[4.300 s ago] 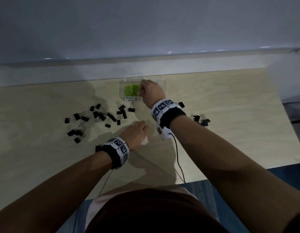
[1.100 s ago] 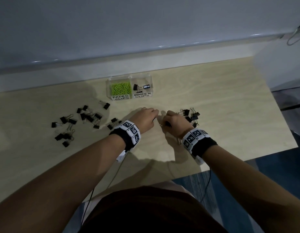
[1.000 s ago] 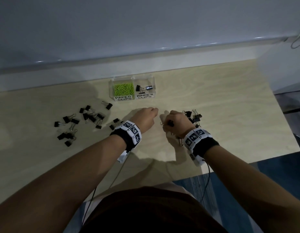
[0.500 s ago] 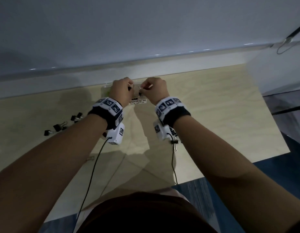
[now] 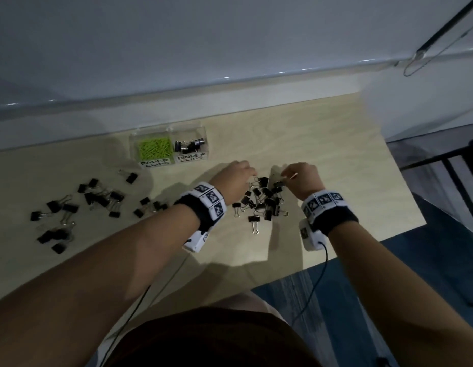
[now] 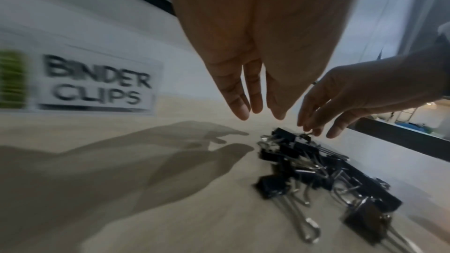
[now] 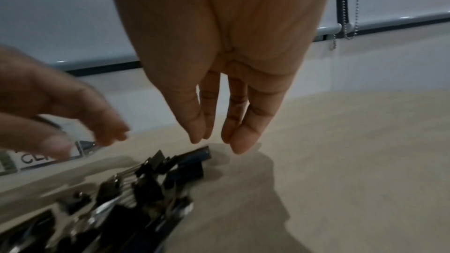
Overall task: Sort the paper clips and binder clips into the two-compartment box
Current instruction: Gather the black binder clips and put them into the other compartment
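The clear two-compartment box [image 5: 206, 144] stands at the table's far edge. Green paper clips [image 5: 152, 148] fill its left half and a few black binder clips [image 5: 189, 147] lie in the right half, labelled BINDER CLIPS [image 6: 97, 84]. A pile of black binder clips [image 5: 261, 200] [image 6: 316, 170] [image 7: 146, 189] lies between my hands. My left hand [image 5: 252, 172] [image 6: 258, 114] hovers just left of the pile, fingers straight and empty. My right hand [image 5: 284, 176] [image 7: 214, 141] reaches down at the pile's far side, fingers straight, tips at the topmost clip.
Several more binder clips [image 5: 97, 200] are scattered across the left of the wooden table [image 5: 336, 160]. A white wall ledge runs behind the box. The table's front edge and right corner are near my right wrist, with blue floor beyond.
Half a second ago both hands were up at the box's binder compartment. They have since come back toward me and now hang over the pile, empty. More clips lie in that compartment.
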